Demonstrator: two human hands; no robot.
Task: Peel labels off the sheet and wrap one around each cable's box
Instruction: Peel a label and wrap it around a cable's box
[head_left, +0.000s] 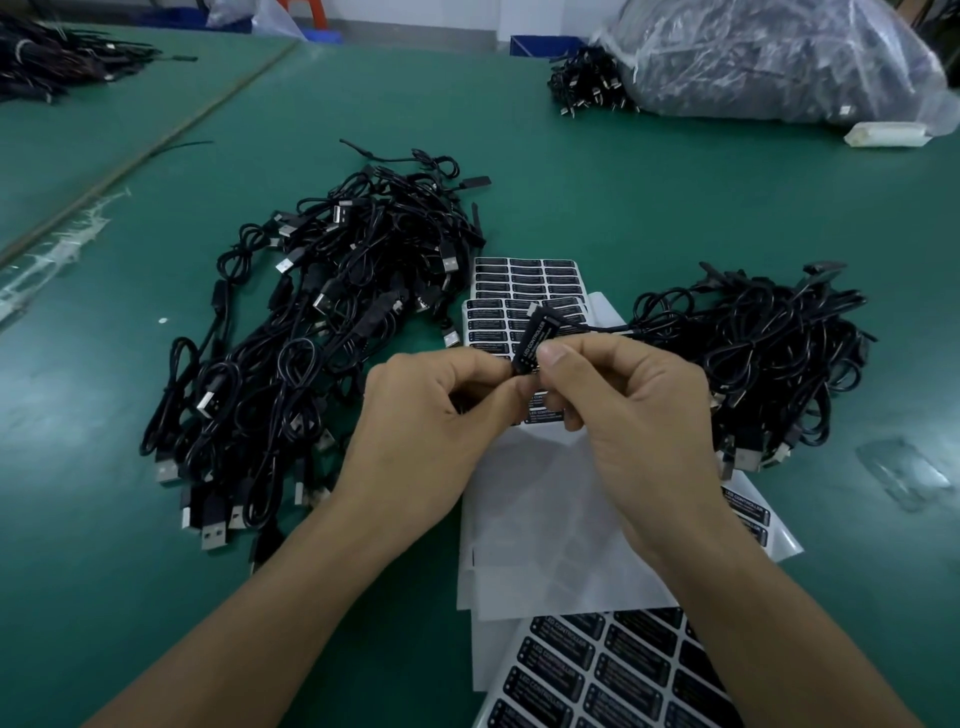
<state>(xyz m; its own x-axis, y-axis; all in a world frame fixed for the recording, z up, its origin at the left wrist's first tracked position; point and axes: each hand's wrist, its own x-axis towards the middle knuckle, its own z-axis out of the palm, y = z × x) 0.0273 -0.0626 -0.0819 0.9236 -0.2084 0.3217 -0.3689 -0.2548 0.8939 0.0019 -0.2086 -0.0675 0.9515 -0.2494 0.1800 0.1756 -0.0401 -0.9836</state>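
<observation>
Both hands meet above the label sheets at the middle of the green table. My left hand (426, 410) and my right hand (618, 400) pinch a small black cable box (531, 344) with a black label printed "LED CONTROLLER" around it. The box's cable (608, 327) runs right into a pile of black cables (753, 358). Under the hands lies a sheet of black labels (524, 291), partly hidden. A second label sheet (613, 670) lies near the bottom edge. A larger pile of black USB cables (317, 338) lies on the left.
Bare white backing sheets (545, 525) lie beneath my wrists. A clear plastic bag of cables (769, 57) sits at the back right, a white roll (885, 134) beside it. More cables (57, 57) lie at the far left. A clear plastic scrap (906, 473) lies at right.
</observation>
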